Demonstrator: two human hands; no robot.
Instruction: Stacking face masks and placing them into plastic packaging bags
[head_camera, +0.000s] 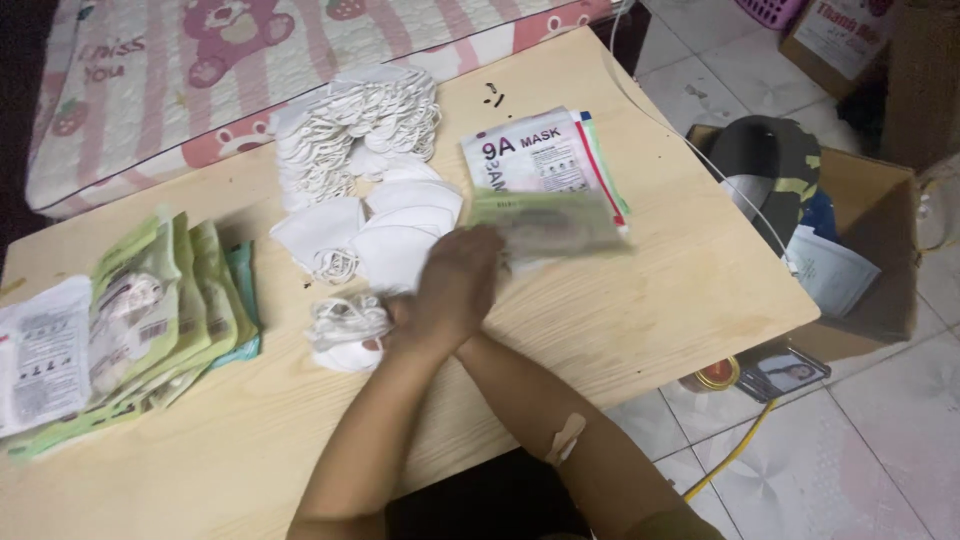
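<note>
Two stacks of packets on my surface (620, 310): filled ones in a fanned pile (130, 330) on the left, too overlapped to count, and a stack of flat packets (545, 155) up top right. Loose white masks (370, 170) are heaped in the middle, way too many to count. My right hand (462, 272) is gripping one green packet (555, 222), blurry, with its long side running left to right and sticking out to the right over that stack. It looks green and see-through-ish. My left hand (405, 325) sits on a small bundle of masks (345, 330); can't tell if it's gripping.
</note>
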